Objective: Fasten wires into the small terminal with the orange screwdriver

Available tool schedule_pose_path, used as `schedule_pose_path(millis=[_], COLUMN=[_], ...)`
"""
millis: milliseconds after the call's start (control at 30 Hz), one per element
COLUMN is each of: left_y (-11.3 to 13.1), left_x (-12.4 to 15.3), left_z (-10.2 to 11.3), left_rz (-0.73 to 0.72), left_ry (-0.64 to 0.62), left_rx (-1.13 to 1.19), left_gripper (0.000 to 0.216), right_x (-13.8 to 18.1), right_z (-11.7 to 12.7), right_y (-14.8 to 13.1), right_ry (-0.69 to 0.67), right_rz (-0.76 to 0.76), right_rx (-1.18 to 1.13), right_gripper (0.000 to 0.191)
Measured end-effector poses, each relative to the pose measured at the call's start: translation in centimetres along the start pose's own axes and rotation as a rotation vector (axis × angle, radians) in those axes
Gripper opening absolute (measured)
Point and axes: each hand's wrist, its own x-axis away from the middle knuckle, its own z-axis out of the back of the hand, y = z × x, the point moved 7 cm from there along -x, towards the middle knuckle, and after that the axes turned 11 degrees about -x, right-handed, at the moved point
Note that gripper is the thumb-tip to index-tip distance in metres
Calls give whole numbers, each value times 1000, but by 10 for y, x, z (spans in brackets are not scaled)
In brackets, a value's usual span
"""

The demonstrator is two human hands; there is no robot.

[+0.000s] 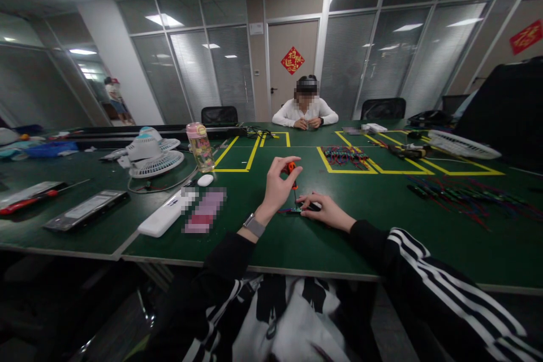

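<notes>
My left hand [278, 184] has its thumb and fingers closed around the orange handle of a screwdriver [292, 167]. The screwdriver stands nearly upright, and its shaft runs down to a small green circuit board [292, 211] with thin wires on the table. My right hand [324, 210] is closed at the board's right end, fingertips holding it against the tabletop. Something dark [314, 206] shows by the right fingers, too small to make out. Whether the screwdriver's tip sits in a screw, I cannot tell.
Wired boards lie in a bunch [345, 158] inside yellow tape and in a loose row [462, 195] to the right. Leftward are a drink bottle [201, 150], a fan [155, 155], a white power bank [163, 215] and a hard drive [87, 210]. A person [305, 107] sits opposite.
</notes>
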Motion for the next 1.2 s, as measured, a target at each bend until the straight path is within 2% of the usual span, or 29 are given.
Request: schedule_pose_path(millis=[200, 433, 500, 667, 900, 1067, 1200], left_y=[-2, -4, -6, -14, -5, -10, -12], left_x=[0, -1, -1, -4, -5, -4, -3], left_z=[-7, 6, 4, -6, 3, -8, -5], left_rz=[47, 55, 66, 135, 37, 102, 104], left_ry=[-85, 54, 33, -79, 4, -117, -52], left_rx=[154, 1, 15, 217, 17, 181, 124], left_gripper=[33, 25, 26, 34, 23, 33, 28], right_x=[0, 0, 0, 0, 0, 0, 0], right_z=[0, 0, 0, 0, 0, 0, 0], right_y=[0, -1, 0, -1, 0, 2, 1], right_ry=[2, 1, 4, 8, 2, 9, 5], right_rz=[1, 6, 7, 6, 11, 12, 12], right_rx=[-6, 1, 4, 4, 2, 3, 2], right_gripper=[19, 18, 19, 19, 19, 19, 19])
